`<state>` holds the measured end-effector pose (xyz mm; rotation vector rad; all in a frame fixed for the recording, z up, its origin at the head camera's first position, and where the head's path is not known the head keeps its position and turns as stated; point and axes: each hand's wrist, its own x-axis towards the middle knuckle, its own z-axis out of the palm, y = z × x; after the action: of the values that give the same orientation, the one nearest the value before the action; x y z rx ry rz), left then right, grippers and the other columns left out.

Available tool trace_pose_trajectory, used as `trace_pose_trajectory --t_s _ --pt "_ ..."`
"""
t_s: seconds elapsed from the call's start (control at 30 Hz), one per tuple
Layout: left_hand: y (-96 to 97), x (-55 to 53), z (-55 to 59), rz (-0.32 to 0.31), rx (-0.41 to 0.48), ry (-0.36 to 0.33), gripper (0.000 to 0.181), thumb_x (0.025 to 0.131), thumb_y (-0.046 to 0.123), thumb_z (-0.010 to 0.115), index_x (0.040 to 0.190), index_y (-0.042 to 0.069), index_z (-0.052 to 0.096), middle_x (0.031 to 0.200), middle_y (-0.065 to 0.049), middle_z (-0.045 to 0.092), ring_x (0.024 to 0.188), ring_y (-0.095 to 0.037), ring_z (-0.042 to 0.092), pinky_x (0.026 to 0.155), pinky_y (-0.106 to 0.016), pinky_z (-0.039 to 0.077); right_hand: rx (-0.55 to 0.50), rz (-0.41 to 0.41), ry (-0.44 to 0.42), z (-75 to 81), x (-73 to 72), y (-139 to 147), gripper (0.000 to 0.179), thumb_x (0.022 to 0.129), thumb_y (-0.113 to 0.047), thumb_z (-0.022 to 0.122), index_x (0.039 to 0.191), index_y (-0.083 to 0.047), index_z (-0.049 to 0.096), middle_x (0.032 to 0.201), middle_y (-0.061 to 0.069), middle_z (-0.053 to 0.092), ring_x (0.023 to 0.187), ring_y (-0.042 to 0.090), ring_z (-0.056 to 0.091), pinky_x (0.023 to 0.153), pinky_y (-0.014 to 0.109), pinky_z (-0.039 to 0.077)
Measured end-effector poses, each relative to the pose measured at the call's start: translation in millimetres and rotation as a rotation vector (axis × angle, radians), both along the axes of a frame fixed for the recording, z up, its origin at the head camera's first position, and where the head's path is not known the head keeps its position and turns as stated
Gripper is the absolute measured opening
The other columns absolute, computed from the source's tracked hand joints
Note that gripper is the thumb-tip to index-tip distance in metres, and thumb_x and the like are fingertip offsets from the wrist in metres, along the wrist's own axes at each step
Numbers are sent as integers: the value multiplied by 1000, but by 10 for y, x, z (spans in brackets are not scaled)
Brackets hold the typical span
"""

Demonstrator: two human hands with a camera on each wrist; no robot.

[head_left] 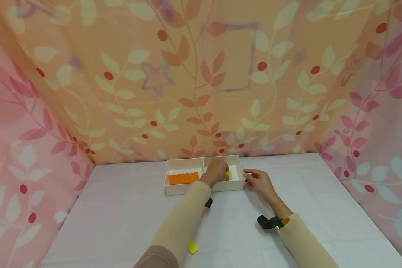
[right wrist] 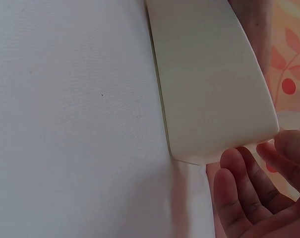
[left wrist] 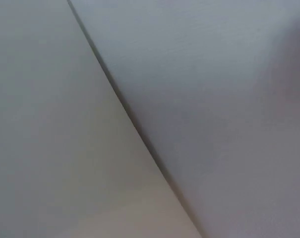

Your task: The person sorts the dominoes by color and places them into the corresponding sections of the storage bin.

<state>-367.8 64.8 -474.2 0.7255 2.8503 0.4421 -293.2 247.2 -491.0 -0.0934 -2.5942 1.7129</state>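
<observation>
A white two-compartment box (head_left: 184, 190) stands near the back of the table. My left hand (head_left: 217, 171) reaches down into its right compartment, fingers curled at a small yellow piece (head_left: 229, 175), part of which the hand covers. Orange pieces (head_left: 183, 178) lie in a row in the left compartment. At the box's right end is my right hand (head_left: 259, 181), its fingertips right at the end wall and rim. The right wrist view shows these loosely bent fingers (right wrist: 239, 191) against the box's corner. The left wrist view has only the box's side wall (left wrist: 80, 148) and the cloth.
Another yellow piece (head_left: 192, 246) lies on the white tablecloth (head_left: 120, 216) near the front, beside my left forearm. Patterned leaf-print curtains (head_left: 194, 93) enclose the table at the back and both sides. A black wrist device (head_left: 268, 222) sits on the right wrist.
</observation>
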Motion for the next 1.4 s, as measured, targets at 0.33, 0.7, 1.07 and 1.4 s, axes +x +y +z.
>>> trace_pose_trajectory --t_s 0.33,0.7,1.07,1.4 --pt "-164 -16 133 31 162 -44 27 94 26 63 118 15 69 119 -1 67 110 -18 58 102 -34 47 8 -11 7 -6 -10 -8 35 95 -14 61 123 8 62 83 17 69 66 18 64 62 29 57" --pt "-429 218 256 -2 284 17 24 94 25 62 113 13 72 116 -2 68 114 -20 58 103 -35 46 26 -10 -13 -35 -16 26 37 96 -16 61 124 8 61 86 19 69 67 18 64 63 29 56" --pt "-716 763 308 29 370 -53 21 92 24 64 107 12 73 113 -7 68 108 -23 58 93 -37 50 25 -20 -9 -13 -3 18 37 96 -17 61 124 7 61 86 18 69 64 11 61 60 23 54" --pt "-1067 1112 357 70 356 -179 25 91 26 67 111 11 70 105 -2 66 100 -20 57 88 -37 51 33 -33 -11 -28 0 -7 37 96 -18 62 124 7 61 84 14 68 65 13 62 61 25 55"
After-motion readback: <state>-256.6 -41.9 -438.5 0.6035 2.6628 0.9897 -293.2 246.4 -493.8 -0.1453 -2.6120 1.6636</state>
